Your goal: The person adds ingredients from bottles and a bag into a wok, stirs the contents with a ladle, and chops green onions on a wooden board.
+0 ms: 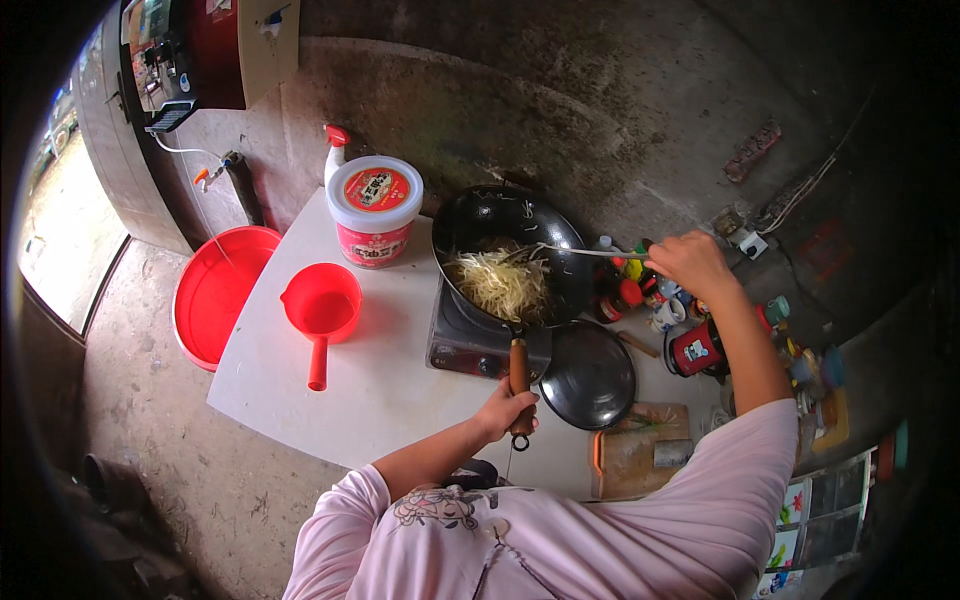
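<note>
My left hand (510,411) grips the wooden handle (519,364) of a black wok (566,217), which sits tilted on a portable stove (465,349). In my right hand (691,262) is the long metal handle of a cooking utensil (592,253); its head reaches into pale shredded food (501,285) in the lower left part of the wok. The food hides much of that head, so its exact kind cannot be told. A few loose shreds stick to the wok's far wall.
A red dipper (322,304) and a lidded plastic tub (375,214) stand at left. Right of the stove lie a black lid (589,375) and a cutting board (637,472) with a cleaver (673,453). Several jars and bottles crowd the wall beneath my right forearm.
</note>
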`<control>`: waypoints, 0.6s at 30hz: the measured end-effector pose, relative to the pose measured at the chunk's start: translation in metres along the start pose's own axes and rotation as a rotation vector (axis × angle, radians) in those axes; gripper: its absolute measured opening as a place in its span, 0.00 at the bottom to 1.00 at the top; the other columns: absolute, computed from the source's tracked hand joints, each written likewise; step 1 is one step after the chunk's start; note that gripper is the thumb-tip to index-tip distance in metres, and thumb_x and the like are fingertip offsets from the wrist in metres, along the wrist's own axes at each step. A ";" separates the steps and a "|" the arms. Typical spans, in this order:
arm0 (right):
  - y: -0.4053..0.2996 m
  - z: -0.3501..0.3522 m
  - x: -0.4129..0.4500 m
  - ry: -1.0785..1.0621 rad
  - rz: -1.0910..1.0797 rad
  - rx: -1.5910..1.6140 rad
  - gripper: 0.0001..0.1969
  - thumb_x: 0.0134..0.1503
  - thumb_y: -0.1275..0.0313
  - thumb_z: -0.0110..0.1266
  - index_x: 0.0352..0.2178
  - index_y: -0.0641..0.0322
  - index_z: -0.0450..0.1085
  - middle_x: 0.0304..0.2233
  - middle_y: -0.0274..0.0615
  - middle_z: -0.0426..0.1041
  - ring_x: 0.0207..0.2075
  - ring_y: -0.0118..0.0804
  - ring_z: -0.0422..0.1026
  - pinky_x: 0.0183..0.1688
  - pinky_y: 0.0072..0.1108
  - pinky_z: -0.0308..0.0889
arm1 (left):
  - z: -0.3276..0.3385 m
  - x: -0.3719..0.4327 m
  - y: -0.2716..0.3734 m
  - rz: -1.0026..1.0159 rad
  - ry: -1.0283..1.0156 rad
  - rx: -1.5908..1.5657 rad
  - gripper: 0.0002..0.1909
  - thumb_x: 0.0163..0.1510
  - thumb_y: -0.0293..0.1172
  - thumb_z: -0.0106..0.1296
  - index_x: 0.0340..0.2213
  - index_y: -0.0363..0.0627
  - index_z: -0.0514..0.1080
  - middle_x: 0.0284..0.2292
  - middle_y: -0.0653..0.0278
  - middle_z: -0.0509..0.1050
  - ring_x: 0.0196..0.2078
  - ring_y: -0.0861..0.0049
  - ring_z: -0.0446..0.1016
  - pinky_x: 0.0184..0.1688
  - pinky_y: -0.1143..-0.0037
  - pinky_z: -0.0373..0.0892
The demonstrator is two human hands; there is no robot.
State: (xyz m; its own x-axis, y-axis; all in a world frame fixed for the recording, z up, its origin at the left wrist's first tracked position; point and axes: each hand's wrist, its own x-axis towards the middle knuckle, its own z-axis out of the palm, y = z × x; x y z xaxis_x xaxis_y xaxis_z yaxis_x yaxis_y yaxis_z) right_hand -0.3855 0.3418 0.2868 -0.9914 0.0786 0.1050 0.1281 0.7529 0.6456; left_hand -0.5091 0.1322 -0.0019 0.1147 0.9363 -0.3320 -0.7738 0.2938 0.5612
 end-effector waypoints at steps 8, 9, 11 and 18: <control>-0.036 -0.058 -0.006 -0.144 -0.005 0.028 0.10 0.44 0.62 0.54 0.18 0.53 0.63 0.15 0.35 0.65 0.19 0.38 0.68 0.23 0.26 0.62 | 0.004 -0.006 0.008 0.005 -0.005 -0.041 0.21 0.46 0.24 0.51 0.37 0.45 0.50 0.21 0.59 0.64 0.18 0.69 0.68 0.21 0.70 0.69; -0.046 -0.053 0.000 -0.133 -0.003 0.033 0.10 0.44 0.62 0.54 0.18 0.53 0.63 0.15 0.35 0.65 0.19 0.38 0.68 0.23 0.26 0.62 | 0.003 -0.007 0.010 0.016 0.015 -0.042 0.21 0.46 0.24 0.51 0.37 0.45 0.51 0.21 0.59 0.64 0.18 0.69 0.68 0.20 0.70 0.68; -0.069 -0.035 0.009 -0.225 -0.009 0.064 0.06 0.44 0.66 0.52 0.19 0.54 0.66 0.15 0.35 0.69 0.19 0.35 0.71 0.22 0.25 0.65 | 0.003 -0.001 0.008 0.007 0.018 -0.029 0.20 0.46 0.24 0.51 0.36 0.45 0.51 0.21 0.59 0.64 0.18 0.69 0.68 0.20 0.70 0.68; -0.098 0.041 0.017 -0.299 0.229 -0.054 0.03 0.44 0.71 0.49 0.21 0.56 0.67 0.17 0.37 0.71 0.20 0.35 0.73 0.21 0.25 0.65 | 0.005 -0.003 0.010 0.027 -0.005 -0.008 0.18 0.46 0.25 0.50 0.35 0.43 0.52 0.22 0.58 0.64 0.18 0.69 0.67 0.22 0.72 0.69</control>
State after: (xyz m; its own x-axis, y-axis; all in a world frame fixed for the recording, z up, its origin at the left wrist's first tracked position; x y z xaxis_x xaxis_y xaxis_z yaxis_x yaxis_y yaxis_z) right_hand -0.4158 0.2964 0.1945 -0.9006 0.4336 0.0310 0.3403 0.6588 0.6710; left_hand -0.5139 0.1335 0.0082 0.0968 0.9449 -0.3127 -0.7818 0.2666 0.5636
